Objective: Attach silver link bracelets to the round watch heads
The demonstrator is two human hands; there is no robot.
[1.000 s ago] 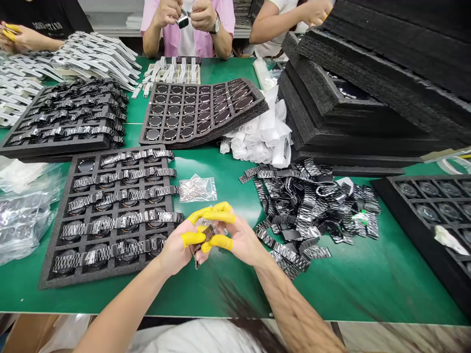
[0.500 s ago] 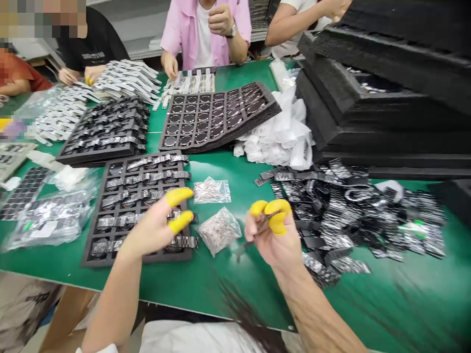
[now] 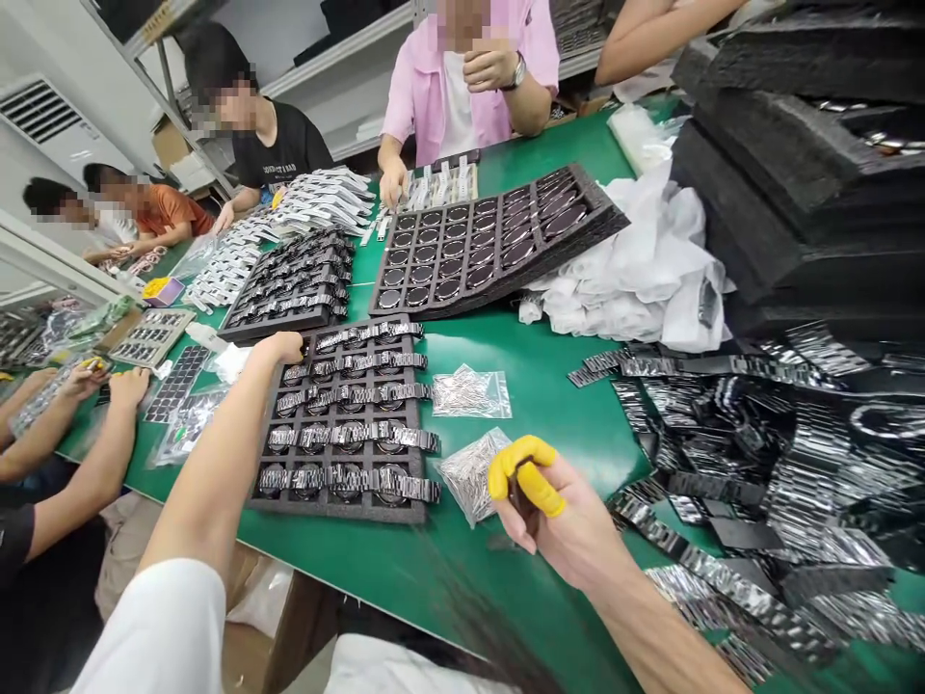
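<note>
My left hand (image 3: 283, 347) reaches to the far left corner of a black foam tray (image 3: 405, 511). Its fingers curl down there, and what they pinch, if anything, is hidden. Watches with dark metal bracelets (image 3: 352, 397) lie in rows in this tray. Yellow finger cots cover the thumb and forefinger of my right hand (image 3: 545, 501), which is closed around a dark slim tool (image 3: 518, 487), partly hidden by the fingers. Beside that hand lies a clear bag of small metal pins (image 3: 471, 477); a second bag of pins (image 3: 466, 392) lies farther back.
A pile of dark metal bracelets (image 3: 723, 482) covers the right side. Behind it rise stacked black foam trays (image 3: 816, 231) and white wrapping (image 3: 643, 280). A tilted tray of round watch heads (image 3: 462, 251) stands at the back. Co-workers sit across and at left, including a person in pink (image 3: 426, 106).
My left hand has moved from above the tray's right part to its far left corner. My right hand stays closed on the dark tool. The view has swung left.
</note>
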